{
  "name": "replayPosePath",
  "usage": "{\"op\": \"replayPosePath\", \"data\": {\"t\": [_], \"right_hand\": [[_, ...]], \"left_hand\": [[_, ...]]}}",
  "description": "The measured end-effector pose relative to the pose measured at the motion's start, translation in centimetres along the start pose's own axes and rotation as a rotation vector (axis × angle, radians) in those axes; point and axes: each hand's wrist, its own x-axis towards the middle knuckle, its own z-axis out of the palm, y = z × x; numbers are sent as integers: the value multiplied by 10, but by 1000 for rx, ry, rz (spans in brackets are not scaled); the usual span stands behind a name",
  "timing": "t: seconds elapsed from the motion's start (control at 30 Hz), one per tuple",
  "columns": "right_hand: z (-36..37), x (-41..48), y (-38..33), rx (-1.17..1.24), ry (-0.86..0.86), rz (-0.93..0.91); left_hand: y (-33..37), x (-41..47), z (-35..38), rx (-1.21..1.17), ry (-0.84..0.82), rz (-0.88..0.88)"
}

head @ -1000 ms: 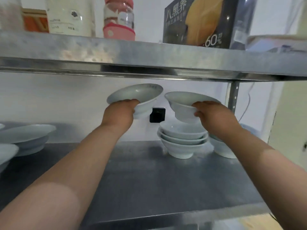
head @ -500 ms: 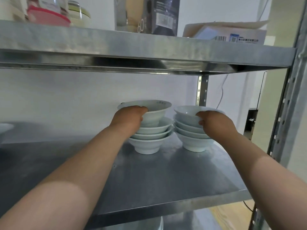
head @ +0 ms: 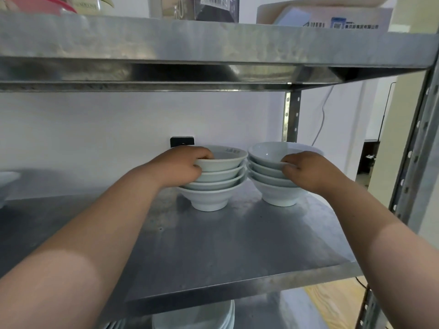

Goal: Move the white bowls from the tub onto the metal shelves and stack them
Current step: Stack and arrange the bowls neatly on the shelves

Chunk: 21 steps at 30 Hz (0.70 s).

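Observation:
Two stacks of white bowls stand side by side at the back right of the metal shelf [head: 237, 245]. My left hand [head: 183, 166] grips the near rim of the top bowl [head: 225, 160] of the left stack [head: 213, 193], thumb over the rim. That bowl sits nested in the stack. My right hand [head: 306, 169] pinches the near rim of the top bowl [head: 268, 151] of the right stack [head: 278, 193], which also sits nested. The tub is out of view.
An upper shelf [head: 213, 43] with boxes and jars hangs close above the bowls. Steel uprights [head: 291, 115] stand behind and at the right [head: 415, 162]. Another white bowl [head: 7, 181] shows at the left edge. More white dishes [head: 197, 317] sit on the shelf below.
Both hands have lowered their bowls from mid-air onto the two stacks, where they now sit nested. My view has shifted right and closer.

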Motion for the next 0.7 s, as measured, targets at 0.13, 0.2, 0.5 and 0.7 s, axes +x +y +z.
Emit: {"op": "replayPosePath", "data": {"t": [0.13, 0.2, 0.5, 0.7], "right_hand": [[10, 0, 3, -65, 76, -53], [11, 2, 4, -90, 92, -48], [23, 0, -22, -222, 332, -214], [48, -8, -79, -65, 520, -491]], "left_hand": [[-22, -9, -8, -114, 73, -46], [-33, -11, -5, -16, 71, -39], [-26, -5, -1, 86, -13, 119], [-12, 5, -10, 256, -57, 88]]}}
